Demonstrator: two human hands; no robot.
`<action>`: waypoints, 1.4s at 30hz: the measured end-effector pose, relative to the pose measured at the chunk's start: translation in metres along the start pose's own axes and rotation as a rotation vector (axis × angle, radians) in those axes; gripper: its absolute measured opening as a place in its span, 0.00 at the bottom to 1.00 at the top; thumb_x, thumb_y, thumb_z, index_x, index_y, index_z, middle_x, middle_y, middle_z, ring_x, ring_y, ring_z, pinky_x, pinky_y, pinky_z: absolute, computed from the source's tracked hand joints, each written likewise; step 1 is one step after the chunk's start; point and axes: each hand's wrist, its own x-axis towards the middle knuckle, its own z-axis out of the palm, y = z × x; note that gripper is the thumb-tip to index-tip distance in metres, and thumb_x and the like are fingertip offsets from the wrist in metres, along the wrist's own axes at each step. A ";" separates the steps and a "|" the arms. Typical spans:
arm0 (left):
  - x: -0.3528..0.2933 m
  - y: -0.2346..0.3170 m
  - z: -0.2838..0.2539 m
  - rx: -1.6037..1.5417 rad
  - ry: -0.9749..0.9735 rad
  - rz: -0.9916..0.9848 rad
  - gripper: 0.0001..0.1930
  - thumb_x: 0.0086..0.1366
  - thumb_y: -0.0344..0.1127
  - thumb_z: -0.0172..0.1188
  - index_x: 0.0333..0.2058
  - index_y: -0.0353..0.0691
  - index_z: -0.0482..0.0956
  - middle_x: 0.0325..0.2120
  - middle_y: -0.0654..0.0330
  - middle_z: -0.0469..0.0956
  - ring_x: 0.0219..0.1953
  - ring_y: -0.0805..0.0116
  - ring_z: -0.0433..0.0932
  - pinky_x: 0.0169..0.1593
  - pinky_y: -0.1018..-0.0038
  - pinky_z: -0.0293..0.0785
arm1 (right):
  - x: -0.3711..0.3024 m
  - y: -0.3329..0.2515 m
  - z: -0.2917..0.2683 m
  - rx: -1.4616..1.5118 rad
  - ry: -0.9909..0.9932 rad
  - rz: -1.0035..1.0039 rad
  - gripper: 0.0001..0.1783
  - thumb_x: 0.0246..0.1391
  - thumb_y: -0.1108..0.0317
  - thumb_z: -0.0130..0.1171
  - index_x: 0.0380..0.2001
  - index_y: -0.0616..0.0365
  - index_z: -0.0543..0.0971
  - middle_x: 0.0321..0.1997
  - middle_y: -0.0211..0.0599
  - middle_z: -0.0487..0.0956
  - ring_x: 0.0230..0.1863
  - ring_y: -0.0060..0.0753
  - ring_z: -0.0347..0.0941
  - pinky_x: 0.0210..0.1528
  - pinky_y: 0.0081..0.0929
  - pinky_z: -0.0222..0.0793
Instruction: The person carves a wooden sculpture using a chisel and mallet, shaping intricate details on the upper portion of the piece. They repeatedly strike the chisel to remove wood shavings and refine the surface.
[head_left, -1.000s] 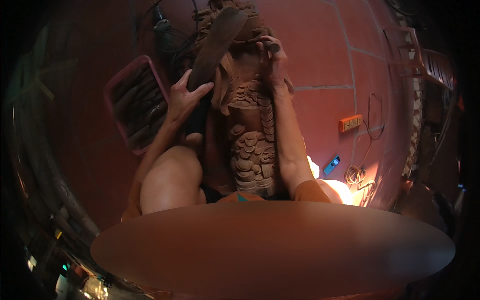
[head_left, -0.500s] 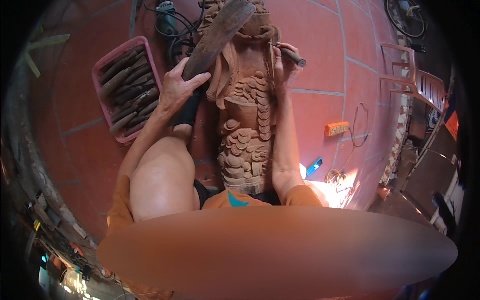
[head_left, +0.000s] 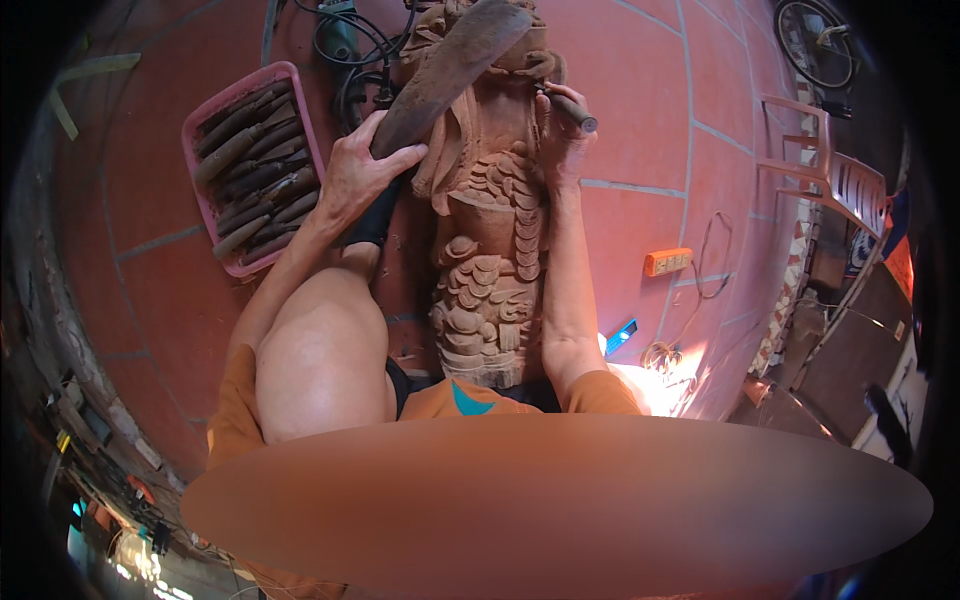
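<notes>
Between my legs lies a long brown wood carving [head_left: 490, 225], covered in coin-like discs and draped folds. My left hand [head_left: 360, 175] is closed round the near end of a wide, flat wooden mallet [head_left: 452, 75], which slants up to the right over the carving's upper part. At the carving's right edge my right hand [head_left: 565, 145] grips a chisel [head_left: 575, 110] by its dark round handle. Its handle end points to the lower right, and the blade side is toward the carving. Where exactly the cutting edge touches is too small to tell.
On the left stands a pink tray [head_left: 190, 165] full of dark-handled chisels [head_left: 255, 165]. A green power tool [head_left: 338, 40] with black cables lies beyond it. To the right are an orange power strip [head_left: 668, 262], a blue phone [head_left: 621, 336], and a plastic chair [head_left: 840, 175].
The mallet's far end has swung a little to the right, nearer the chisel. The chisel and my right hand have shifted slightly left; both hands keep their grip.
</notes>
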 end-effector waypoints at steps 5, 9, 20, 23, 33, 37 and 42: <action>-0.006 0.012 0.002 0.024 0.008 0.245 0.26 0.61 0.39 0.74 0.54 0.36 0.77 0.35 0.58 0.84 0.36 0.69 0.83 0.42 0.72 0.79 | 0.003 0.007 -0.003 -0.196 -0.008 -0.063 0.09 0.60 0.71 0.67 0.44 0.57 0.82 0.43 0.38 0.84 0.39 0.29 0.83 0.42 0.29 0.78; -0.009 0.016 0.005 0.152 -0.044 0.444 0.28 0.59 0.38 0.75 0.56 0.38 0.75 0.37 0.50 0.85 0.39 0.58 0.87 0.43 0.68 0.81 | -0.001 0.022 -0.004 -0.321 -0.134 -0.154 0.12 0.60 0.73 0.68 0.46 0.61 0.81 0.47 0.38 0.84 0.45 0.30 0.81 0.46 0.27 0.76; -0.008 0.018 0.011 0.406 -0.048 0.639 0.27 0.60 0.45 0.73 0.53 0.39 0.74 0.34 0.47 0.82 0.33 0.49 0.85 0.36 0.61 0.81 | -0.002 0.019 0.006 -0.212 -0.081 -0.203 0.12 0.62 0.69 0.66 0.48 0.59 0.82 0.50 0.40 0.82 0.51 0.37 0.78 0.54 0.32 0.75; -0.009 0.017 0.014 0.541 -0.088 0.557 0.27 0.61 0.47 0.72 0.52 0.39 0.74 0.35 0.47 0.82 0.33 0.49 0.85 0.36 0.62 0.81 | -0.002 0.005 0.006 -0.262 -0.071 -0.113 0.11 0.61 0.70 0.68 0.44 0.60 0.82 0.51 0.40 0.82 0.48 0.36 0.79 0.53 0.32 0.75; -0.009 0.010 0.007 0.257 -0.109 0.212 0.27 0.62 0.50 0.70 0.53 0.41 0.74 0.34 0.45 0.84 0.38 0.43 0.85 0.40 0.55 0.80 | -0.001 -0.005 0.001 -0.227 -0.061 -0.128 0.11 0.58 0.74 0.67 0.44 0.62 0.82 0.45 0.43 0.84 0.44 0.45 0.83 0.46 0.37 0.78; -0.004 0.006 -0.005 0.171 -0.057 0.072 0.26 0.62 0.42 0.72 0.53 0.36 0.76 0.35 0.46 0.84 0.39 0.58 0.87 0.44 0.66 0.79 | 0.000 -0.004 -0.003 -0.268 -0.070 -0.118 0.09 0.57 0.75 0.68 0.42 0.63 0.84 0.43 0.41 0.86 0.41 0.35 0.83 0.46 0.30 0.78; 0.000 0.006 -0.012 0.157 -0.020 0.043 0.28 0.62 0.43 0.73 0.56 0.35 0.77 0.40 0.52 0.86 0.43 0.64 0.85 0.49 0.68 0.79 | -0.001 -0.001 -0.005 -0.193 -0.053 -0.033 0.09 0.57 0.75 0.68 0.41 0.64 0.84 0.43 0.41 0.86 0.42 0.34 0.83 0.47 0.29 0.78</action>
